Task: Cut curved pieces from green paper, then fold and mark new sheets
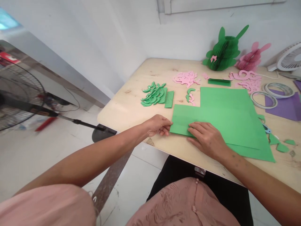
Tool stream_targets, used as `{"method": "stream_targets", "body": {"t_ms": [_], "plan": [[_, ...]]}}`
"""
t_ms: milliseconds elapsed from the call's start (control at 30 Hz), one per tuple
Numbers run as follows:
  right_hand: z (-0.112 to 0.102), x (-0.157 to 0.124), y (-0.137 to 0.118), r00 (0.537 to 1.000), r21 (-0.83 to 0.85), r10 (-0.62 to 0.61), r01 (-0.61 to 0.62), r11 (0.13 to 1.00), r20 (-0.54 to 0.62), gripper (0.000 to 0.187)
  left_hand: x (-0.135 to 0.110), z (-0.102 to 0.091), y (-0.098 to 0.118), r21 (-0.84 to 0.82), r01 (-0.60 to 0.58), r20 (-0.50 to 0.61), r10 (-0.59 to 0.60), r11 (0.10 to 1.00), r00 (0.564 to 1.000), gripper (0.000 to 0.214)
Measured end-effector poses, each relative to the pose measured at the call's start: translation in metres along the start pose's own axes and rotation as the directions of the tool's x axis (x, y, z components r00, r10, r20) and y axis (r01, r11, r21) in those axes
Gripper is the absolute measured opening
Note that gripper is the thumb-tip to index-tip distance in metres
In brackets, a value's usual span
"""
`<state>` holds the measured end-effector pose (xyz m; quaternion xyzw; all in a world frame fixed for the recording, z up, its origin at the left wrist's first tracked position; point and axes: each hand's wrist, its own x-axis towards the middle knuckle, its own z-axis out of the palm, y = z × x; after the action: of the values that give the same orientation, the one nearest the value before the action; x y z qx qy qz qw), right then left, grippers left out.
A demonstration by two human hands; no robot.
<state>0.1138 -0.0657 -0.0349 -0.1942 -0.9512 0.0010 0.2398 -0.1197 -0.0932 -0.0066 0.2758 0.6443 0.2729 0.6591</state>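
Note:
A small green paper rectangle (184,116) lies near the table's front edge. Its left edge is pinched between the thumb and fingers of my left hand (158,125). My right hand (208,139) rests on the right part of this paper, fingers stretched out and thumb by the front edge. Larger green paper sheets (227,108) lie under and beside my right hand, overlapping one another. Beyond my left hand are a pile of green paper cutouts (154,94) and a narrow green strip (169,99). Curved green and pink pieces (191,95) lie just behind the rectangle.
Pink cutouts (185,78) and a folded dark green strip (219,82) lie farther back. A green honeycomb paper figure (224,53) and a pink one (250,59) stand by the wall. Tape rolls (263,99), purple paper (285,108), blue-handled scissors (266,128) and scraps (282,147) are right.

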Motion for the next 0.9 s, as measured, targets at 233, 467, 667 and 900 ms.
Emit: {"method": "stream_targets", "body": {"t_ms": [233,467,667,900], "plan": [[0.0018,-0.0005,0.0007,1.0,-0.013,0.01,-0.01,1.0,-0.007,0.017,-0.0008,-0.0003,-0.0007,0.001,-0.008,0.008,0.008,1.0,1.0,0.022],[0.0031,0.0001,0.0001,0.999,-0.011,0.015,-0.015,1.0,-0.03,0.015,0.0001,-0.0009,-0.0015,-0.002,-0.014,0.017,0.014,1.0,1.0,0.027],[0.0032,0.0006,0.0,1.0,-0.029,0.013,-0.013,0.999,-0.026,0.015,-0.0003,-0.0004,-0.0007,-0.006,-0.008,0.016,0.008,1.0,1.0,0.026],[0.0041,0.0015,-0.0011,1.0,-0.026,0.005,-0.006,1.0,-0.016,0.018,-0.0005,-0.0002,-0.0006,-0.009,-0.001,0.01,0.001,1.0,1.0,0.025]]}}
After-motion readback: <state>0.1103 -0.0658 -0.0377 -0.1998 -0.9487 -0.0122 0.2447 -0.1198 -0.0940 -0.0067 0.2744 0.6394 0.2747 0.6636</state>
